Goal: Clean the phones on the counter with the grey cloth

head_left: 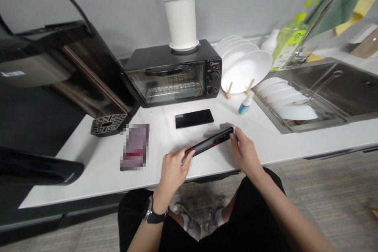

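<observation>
The slim black phone in a dark case (210, 143) is being gripped at both ends above the near edge of the white tabletop (97, 165), the left hand (173, 169) closing its fingers on the near-left end and the right hand (243, 151) pinching the far-right end, just near of a second black phone (194, 118) lying flat before the black toaster oven (173, 73).

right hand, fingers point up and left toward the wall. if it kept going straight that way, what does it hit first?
Probably the black phone lying flat on the counter, just beyond the right hand; past it, the toaster oven. Depth is uncertain.
</observation>
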`<state>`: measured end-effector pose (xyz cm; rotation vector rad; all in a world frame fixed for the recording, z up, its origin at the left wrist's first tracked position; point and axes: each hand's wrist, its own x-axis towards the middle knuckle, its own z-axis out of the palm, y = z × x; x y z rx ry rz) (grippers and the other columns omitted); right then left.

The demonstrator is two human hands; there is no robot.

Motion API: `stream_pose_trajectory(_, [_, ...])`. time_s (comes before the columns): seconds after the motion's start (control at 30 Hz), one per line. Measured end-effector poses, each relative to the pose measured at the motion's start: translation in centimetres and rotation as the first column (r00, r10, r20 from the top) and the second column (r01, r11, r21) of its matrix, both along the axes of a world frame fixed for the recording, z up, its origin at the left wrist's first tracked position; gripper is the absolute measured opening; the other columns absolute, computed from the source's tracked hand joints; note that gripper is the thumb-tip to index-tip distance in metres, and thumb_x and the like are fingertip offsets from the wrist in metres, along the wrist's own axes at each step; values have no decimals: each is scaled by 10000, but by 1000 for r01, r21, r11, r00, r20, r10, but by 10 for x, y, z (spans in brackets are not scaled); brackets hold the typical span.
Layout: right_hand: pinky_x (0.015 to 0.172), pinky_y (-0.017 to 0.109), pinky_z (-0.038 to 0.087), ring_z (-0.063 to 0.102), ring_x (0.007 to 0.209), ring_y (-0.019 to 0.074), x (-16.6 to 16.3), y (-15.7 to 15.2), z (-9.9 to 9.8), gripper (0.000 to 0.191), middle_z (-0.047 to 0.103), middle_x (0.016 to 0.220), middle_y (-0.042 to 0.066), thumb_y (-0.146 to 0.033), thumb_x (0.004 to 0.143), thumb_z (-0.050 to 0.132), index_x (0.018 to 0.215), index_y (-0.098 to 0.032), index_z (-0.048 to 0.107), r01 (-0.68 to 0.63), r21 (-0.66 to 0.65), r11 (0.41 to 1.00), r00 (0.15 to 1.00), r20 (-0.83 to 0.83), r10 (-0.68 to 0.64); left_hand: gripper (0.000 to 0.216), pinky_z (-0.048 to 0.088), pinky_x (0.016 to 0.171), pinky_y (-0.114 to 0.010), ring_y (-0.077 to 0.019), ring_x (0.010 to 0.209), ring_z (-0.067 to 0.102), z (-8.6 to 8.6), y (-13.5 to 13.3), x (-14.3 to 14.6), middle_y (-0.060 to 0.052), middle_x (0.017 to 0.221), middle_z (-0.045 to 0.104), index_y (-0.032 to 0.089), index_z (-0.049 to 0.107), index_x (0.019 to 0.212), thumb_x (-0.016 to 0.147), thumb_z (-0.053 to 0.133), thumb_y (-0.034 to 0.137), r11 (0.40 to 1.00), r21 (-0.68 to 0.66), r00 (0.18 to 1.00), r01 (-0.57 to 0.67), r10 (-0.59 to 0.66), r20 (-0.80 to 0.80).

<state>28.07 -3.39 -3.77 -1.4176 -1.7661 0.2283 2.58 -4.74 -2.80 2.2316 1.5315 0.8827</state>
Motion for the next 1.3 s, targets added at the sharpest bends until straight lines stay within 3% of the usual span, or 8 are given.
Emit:
stream_pose_trajectory(0.1, [1120,470,485,545,1399,264,-11,-3,6,405,580,1501,141,-249,1100,348,1475,-206,496,-34,141,989,999,-31,39,268,462,604,-263,-194,658,744,-1,0,1,-53,814,810,192,771,1073,1058,549,341,1000,30,1000,7,-6,-8])
stream_pose_trajectory(0.27, [1277,569,202,546,1350,277,-79,-24,13,364,692,1341,112,-305,1090,412,1373,-163,591,-231,151,961,956,220,196,220,474,625,-263,-192,663,726,-7,-1,-1,-60,812,797,184,764,987,986,543,177,999,25,997,33,-31,-70])
stream_pose_trajectory(0.4, [1251,478,270,469,1423,284,-117,-37,10,575,607,1481,156,-466,1083,373,1481,-75,508,-400,132,907,877,342,338,205,395,528,-279,-195,516,624,-14,0,-7,-60,615,700,168,678,674,791,553,55,1000,22,984,13,-9,-176])
stream_pose_trajectory(0.5, [1189,454,326,511,1351,289,-103,-30,10,633,614,1466,156,-527,1081,381,1524,-83,464,-409,165,898,832,471,293,191,389,535,-275,-185,513,618,-11,-1,-8,-52,621,703,162,696,714,803,562,57,1000,3,991,27,-26,-134])
stream_pose_trajectory(0.77, [856,448,443,541,901,308,-13,12,26,444,642,957,130,-537,1064,405,1052,-154,630,-101,147,984,805,593,-6,250,430,592,-257,-176,608,709,-2,-1,1,-37,771,797,214,784,1076,1050,572,344,1000,-5,1000,4,-4,0])
stream_pose_trajectory(0.97, [1112,620,349,517,1176,394,-59,-2,14,557,619,1131,208,-609,1045,357,1148,-113,589,36,193,980,921,375,-108,250,456,618,-249,-174,653,727,-3,-2,1,-50,833,810,199,765,1083,1056,544,315,1000,21,1000,23,-24,13])
stream_pose_trajectory(1.13, [1234,545,265,461,1382,352,-121,-40,6,650,618,1371,220,-557,1053,365,1403,-34,531,-231,181,956,931,328,162,274,432,536,-270,-178,525,631,-11,2,-6,-63,670,740,173,713,758,960,528,172,998,40,995,45,-41,-86])
stream_pose_trajectory(1.3, [1191,398,340,486,1401,238,-101,-41,15,527,572,1535,136,-295,1091,365,1567,-72,406,-368,198,908,845,479,238,230,459,558,-286,-199,555,666,-11,-2,-8,-65,691,752,173,721,773,875,532,90,997,50,994,65,-60,-94])
